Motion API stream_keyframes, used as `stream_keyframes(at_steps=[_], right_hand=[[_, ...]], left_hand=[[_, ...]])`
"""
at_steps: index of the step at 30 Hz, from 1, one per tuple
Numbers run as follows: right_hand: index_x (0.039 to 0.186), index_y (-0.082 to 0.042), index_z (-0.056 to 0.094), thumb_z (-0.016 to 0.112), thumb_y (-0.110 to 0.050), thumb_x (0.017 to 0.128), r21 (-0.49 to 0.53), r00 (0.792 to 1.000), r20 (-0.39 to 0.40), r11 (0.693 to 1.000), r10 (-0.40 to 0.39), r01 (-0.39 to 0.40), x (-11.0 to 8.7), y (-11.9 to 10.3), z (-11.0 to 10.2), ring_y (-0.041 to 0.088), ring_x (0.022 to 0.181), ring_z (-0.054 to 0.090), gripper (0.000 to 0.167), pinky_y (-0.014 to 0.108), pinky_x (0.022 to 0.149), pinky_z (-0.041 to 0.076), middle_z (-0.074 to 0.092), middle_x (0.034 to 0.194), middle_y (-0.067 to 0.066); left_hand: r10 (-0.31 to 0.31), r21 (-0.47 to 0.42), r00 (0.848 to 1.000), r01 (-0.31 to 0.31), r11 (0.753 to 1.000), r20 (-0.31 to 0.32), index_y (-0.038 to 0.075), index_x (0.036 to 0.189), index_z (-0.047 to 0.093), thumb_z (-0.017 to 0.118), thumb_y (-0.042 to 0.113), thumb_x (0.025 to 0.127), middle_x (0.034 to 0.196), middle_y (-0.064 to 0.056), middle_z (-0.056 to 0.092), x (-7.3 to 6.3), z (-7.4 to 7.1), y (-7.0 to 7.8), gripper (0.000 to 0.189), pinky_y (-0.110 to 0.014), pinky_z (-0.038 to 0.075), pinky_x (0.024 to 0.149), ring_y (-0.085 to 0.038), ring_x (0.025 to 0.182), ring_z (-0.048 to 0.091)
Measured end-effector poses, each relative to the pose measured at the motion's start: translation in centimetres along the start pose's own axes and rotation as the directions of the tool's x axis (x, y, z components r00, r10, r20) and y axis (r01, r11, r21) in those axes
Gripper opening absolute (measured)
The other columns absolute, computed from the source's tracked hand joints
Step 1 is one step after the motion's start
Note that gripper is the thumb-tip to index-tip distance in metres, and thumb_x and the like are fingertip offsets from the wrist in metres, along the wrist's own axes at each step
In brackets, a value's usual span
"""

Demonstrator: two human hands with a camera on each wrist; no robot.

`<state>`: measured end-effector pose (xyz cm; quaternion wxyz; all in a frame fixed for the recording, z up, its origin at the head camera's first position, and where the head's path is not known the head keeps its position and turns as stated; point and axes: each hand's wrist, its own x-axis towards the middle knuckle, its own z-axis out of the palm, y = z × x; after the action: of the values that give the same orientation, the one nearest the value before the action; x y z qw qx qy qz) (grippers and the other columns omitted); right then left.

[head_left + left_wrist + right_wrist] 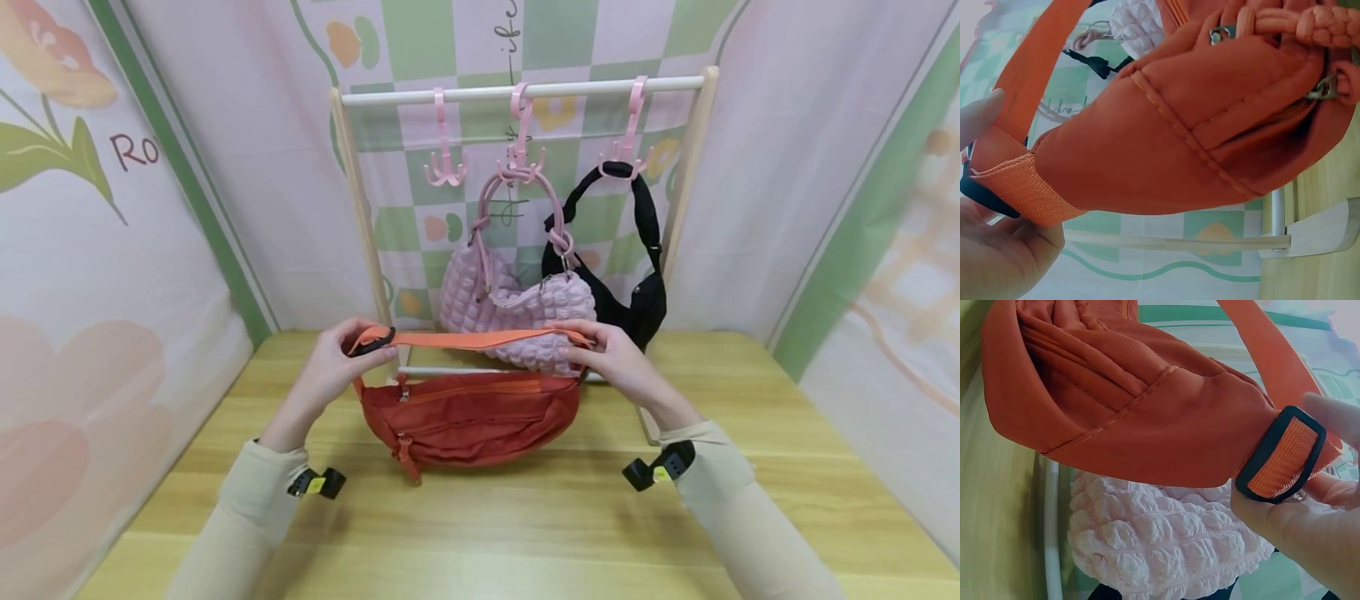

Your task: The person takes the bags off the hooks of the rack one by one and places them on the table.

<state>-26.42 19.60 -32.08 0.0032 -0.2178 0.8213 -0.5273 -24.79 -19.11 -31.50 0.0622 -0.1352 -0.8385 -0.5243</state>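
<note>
An orange-red waist bag (472, 421) hangs above the table, held up by its orange strap (472, 339). My left hand (333, 362) grips the strap's left end beside a black buckle (373, 342). At the other end, my right hand (611, 358) pinches the strap near a black slide buckle (1282, 454), which the right wrist view shows close up. The strap is stretched nearly straight between the hands. Braided zipper pulls (407, 458) dangle from the bag's left part. Behind the bag, a puffy pink handbag (517, 308) is partly hidden by the strap and my right hand.
A rack with a white rod (480, 93) and wooden legs stands at the back of the wooden table (480, 525). Three pink hooks hang on it: the left hook (444, 150) is bare, the middle holds the pink handbag, the right a black bag (645, 300).
</note>
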Motion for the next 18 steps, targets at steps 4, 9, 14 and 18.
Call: stream_keyframes(at_steps=[4, 9, 14, 18], right_hand=[[0.131, 0.0, 0.053, 0.059, -0.007, 0.092, 0.048, 1.0, 0.006, 0.999, -0.016, 0.016, -0.09, 0.24, 0.01, 0.002, 0.091, 0.055, 0.04, 0.015, 0.073, 0.05, 0.051, 0.126, 0.02], [0.13, 0.001, 0.051, 0.057, -0.002, 0.091, 0.099, 0.999, 0.019, 0.995, -0.027, 0.024, -0.16, 0.55, -0.06, 0.005, 0.098, 0.057, 0.039, 0.017, 0.075, 0.052, 0.05, 0.127, 0.017], [0.122, -0.002, 0.051, 0.059, -0.001, 0.09, 0.174, 0.999, 0.003, 0.983, -0.053, 0.051, -0.32, 0.65, -0.26, 0.006, 0.096, 0.06, 0.033, 0.021, 0.075, 0.055, 0.055, 0.117, 0.007], [0.115, -0.01, 0.053, 0.061, -0.001, 0.089, 0.208, 0.999, -0.013, 0.977, -0.047, 0.049, -0.44, 0.6, -0.39, 0.005, 0.087, 0.06, 0.028, 0.019, 0.068, 0.053, 0.059, 0.105, -0.004]], left_hand=[[-0.007, -0.023, 1.0, 0.007, 1.0, 0.001, 0.016, 0.112, 0.062, 0.074, 0.038, 0.081, 0.102, -0.004, 0.062, -0.17, -0.13, -0.2, 0.04, -0.029, 0.045, 0.069, -0.018, 0.083, 0.052], [0.0, -0.062, 1.0, 0.0, 0.998, -0.002, 0.014, 0.115, 0.061, 0.073, 0.034, 0.083, 0.103, -0.001, 0.063, -0.48, -0.31, -0.17, 0.04, -0.028, 0.046, 0.067, -0.017, 0.084, 0.054], [0.006, -0.106, 1.0, -0.007, 0.994, -0.008, 0.014, 0.116, 0.061, 0.073, 0.029, 0.083, 0.099, 0.002, 0.064, -0.63, -0.35, -0.25, 0.038, -0.027, 0.044, 0.059, -0.015, 0.077, 0.054], [0.006, -0.141, 1.0, -0.007, 0.99, -0.012, 0.012, 0.117, 0.06, 0.072, 0.026, 0.084, 0.097, 0.003, 0.064, -0.67, -0.37, -0.51, 0.038, -0.026, 0.045, 0.059, -0.014, 0.075, 0.055]])
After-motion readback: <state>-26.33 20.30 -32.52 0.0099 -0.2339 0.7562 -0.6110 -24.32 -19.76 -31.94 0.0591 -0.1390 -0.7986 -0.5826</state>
